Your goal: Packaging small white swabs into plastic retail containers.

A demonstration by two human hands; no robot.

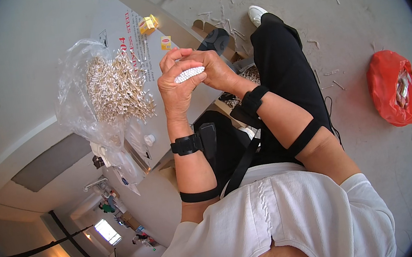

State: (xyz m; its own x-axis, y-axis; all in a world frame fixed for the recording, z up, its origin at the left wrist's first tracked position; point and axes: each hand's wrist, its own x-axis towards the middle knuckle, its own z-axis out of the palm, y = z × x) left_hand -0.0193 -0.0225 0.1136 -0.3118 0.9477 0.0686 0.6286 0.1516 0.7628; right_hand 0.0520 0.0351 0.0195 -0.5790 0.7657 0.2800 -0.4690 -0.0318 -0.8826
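A tight bundle of cotton swabs (189,74) is held up in front of me, its white tips packed into an oval. My left hand (173,90) is closed around it from the left, thumb below and fingers above. From the other side my right hand (216,69) meets the bundle with bent fingers, partly hidden behind it. To the left, a large heap of loose cotton swabs (117,85) lies in and around a clear plastic bag (72,96) on the table. Beyond my hands are a yellow box (148,24) and a small yellow packet (166,43).
The grey table (160,114) has its edge close to my hands. Below that edge, an open cardboard box (229,51) and more swabs (250,74) sit by my legs. A red plastic bag (382,89) stands on the floor at right, with scattered bits around.
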